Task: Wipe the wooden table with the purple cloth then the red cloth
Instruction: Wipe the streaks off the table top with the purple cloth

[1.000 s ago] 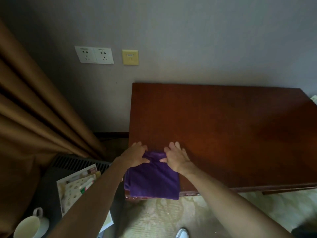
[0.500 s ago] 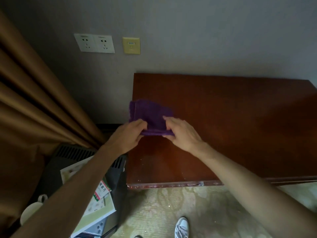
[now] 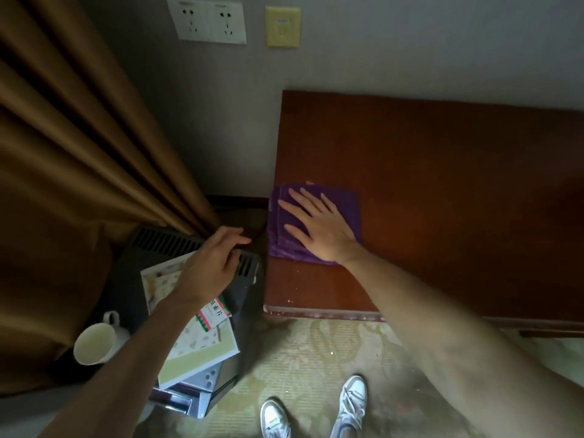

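Observation:
The folded purple cloth (image 3: 347, 203) lies flat on the left end of the dark wooden table (image 3: 442, 191), close to its left edge. My right hand (image 3: 316, 226) presses down on the cloth with the palm flat and the fingers spread, pointing up and left. My left hand (image 3: 211, 267) hovers off the table to the left, over a dark box, with its fingers loosely curled and nothing in it. No red cloth is in view.
A dark vented box (image 3: 164, 245) stands left of the table with booklets (image 3: 196, 339) on top. A white mug (image 3: 94, 343) sits beside it. Brown curtains (image 3: 79, 153) hang at the left. Wall sockets (image 3: 208, 20) are above. My shoes (image 3: 316, 412) stand on pale carpet.
Both hands held the cloth up before; now it lies flat on the table under my right palm. My left hand has let go and drawn back left, off the table.

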